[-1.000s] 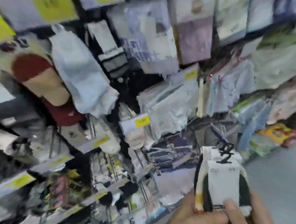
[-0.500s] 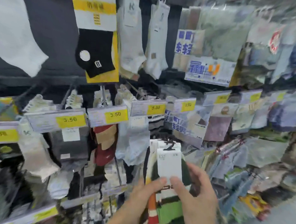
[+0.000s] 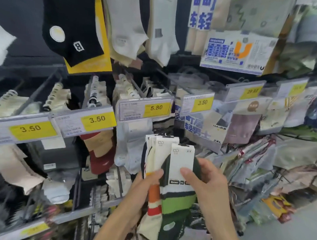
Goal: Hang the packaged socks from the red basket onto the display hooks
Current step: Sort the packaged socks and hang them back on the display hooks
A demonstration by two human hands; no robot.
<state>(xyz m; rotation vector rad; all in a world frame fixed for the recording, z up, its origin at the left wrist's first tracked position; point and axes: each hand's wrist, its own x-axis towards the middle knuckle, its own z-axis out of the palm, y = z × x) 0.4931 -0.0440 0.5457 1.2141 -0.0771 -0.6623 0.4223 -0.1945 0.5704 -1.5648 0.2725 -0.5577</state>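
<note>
Head view: just below the 5.80 price tag (image 3: 155, 108), both hands hold the packaged socks (image 3: 160, 155) together. The left hand (image 3: 146, 184) fingers pinch the back packs; the right hand (image 3: 205, 182) fingers pinch the front green pair (image 3: 178, 201) at its white card (image 3: 182, 160)

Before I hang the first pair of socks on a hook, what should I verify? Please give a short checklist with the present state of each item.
1. Left hand grips the sock bundle firmly: ok.
2. Right hand pinches the green pair by its white card: ok.
3. Green pair is apart from the bundle: not ok, it overlaps the packs behind it.
4. Hanger on top of the white card is free and turned the right way: cannot tell, only a dark sliver shows.
5. Which of the display hooks holds matching socks: cannot tell.
</note>
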